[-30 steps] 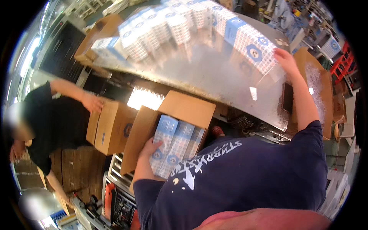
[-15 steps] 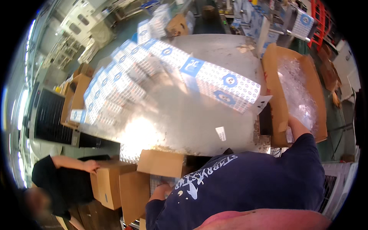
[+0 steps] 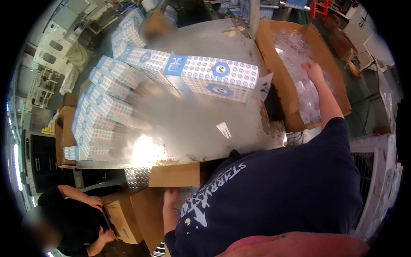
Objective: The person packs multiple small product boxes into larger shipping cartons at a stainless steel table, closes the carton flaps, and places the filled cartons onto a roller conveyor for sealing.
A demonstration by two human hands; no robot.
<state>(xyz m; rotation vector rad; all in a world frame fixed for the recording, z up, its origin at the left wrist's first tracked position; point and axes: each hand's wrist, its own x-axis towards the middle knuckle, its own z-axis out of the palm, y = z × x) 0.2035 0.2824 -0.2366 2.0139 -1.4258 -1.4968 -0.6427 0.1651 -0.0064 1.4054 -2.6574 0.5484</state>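
My right hand (image 3: 314, 71) is over a long open carton (image 3: 266, 47) filled with clear crinkled plastic pieces (image 3: 295, 64). Its fingers look curled in, and whatever they hold is too small to make out. Low in the view, my left hand (image 3: 170, 197) is at an open cardboard box (image 3: 147, 216), just under a raised flap (image 3: 174, 174). The fingers of that hand are not clearly seen. Clear plastic also shows inside this box, partly hidden by my dark shirt.
On the metal table (image 3: 192, 128) a row of white-and-blue patterned boxes (image 3: 102, 100) stands at left, with a long one (image 3: 218, 79) farther right. A white label (image 3: 223, 129) lies on the metal. At lower left a co-worker (image 3: 72, 218) handles a cardboard box (image 3: 124, 220).
My right hand has come up out of the plastic and moved farther along the carton. My left hand has risen toward the flap. The co-worker's second hand now shows at their box.
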